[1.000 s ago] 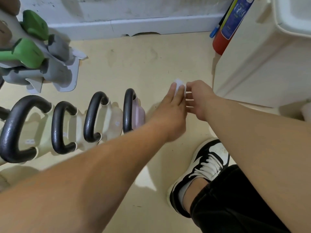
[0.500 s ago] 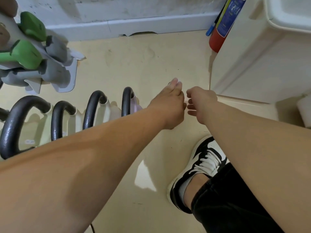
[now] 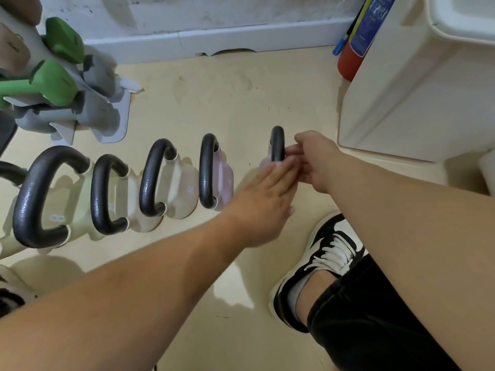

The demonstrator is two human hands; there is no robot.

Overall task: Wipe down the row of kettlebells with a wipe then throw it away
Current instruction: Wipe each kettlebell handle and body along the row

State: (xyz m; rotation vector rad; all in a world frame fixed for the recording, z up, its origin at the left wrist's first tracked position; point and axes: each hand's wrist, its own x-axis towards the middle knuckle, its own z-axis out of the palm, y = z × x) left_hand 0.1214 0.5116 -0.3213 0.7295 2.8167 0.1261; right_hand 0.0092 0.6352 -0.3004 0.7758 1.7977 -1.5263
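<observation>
Now the white bin point(image 3: 401, 103) at the floor's far-right corner hides its contents. On the end kettlebell point(image 3: 277, 143) of the floor's row point(image 3: 150, 180), the left grip point(image 3: 267, 194) lies flat-fingered; the right grip point(image 3: 313, 156) curls against it, hold unclear, wipe hidden.

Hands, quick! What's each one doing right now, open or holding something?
Left hand: open, fingers straight, over the end kettlebell.
Right hand: fingers curled at its handle; whether it grips cannot be told.
</observation>
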